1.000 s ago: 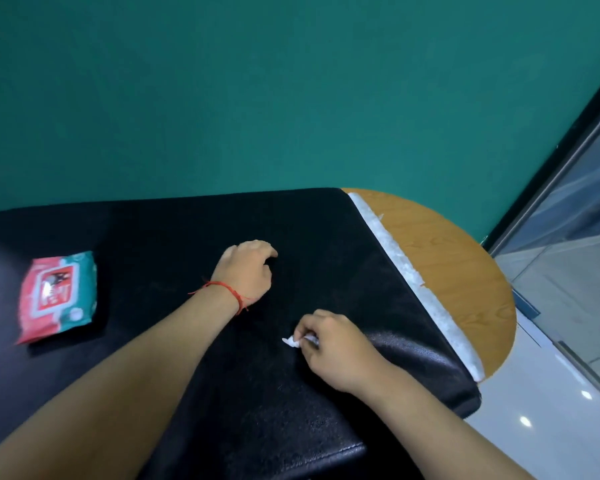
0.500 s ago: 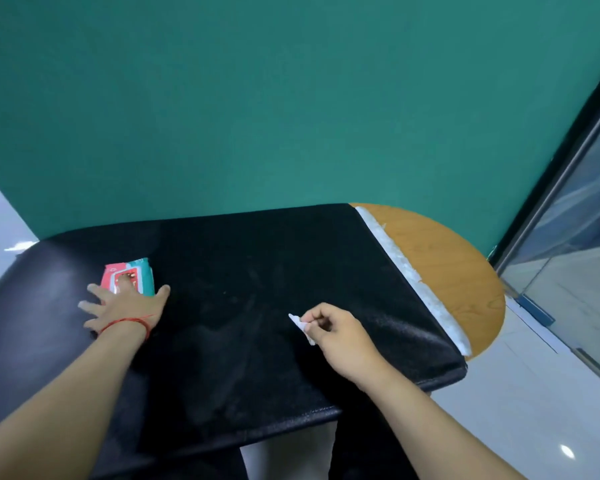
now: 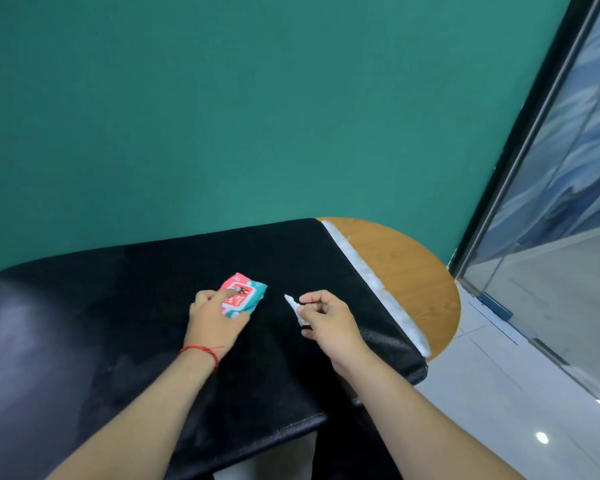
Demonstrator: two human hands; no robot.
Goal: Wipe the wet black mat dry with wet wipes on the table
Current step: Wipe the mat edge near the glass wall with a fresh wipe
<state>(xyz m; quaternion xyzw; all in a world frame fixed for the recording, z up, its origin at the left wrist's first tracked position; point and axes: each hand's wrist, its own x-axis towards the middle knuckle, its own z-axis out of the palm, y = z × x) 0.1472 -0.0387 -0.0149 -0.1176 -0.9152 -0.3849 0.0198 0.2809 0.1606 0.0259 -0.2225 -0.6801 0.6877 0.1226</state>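
Black mat covers most of the table; at mat centre left hand grips the wet-wipe pack, forefinger on its lid; right of mat centre right hand pinches a small crumpled wipe

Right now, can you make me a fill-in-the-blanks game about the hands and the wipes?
1. The left hand grips the pack of wet wipes over the ___ mat.
2. The right hand pinches a crumpled ___ wipe.
3. A thin ___ string is tied at the wrist of the left hand.

Missing words: black, white, red.
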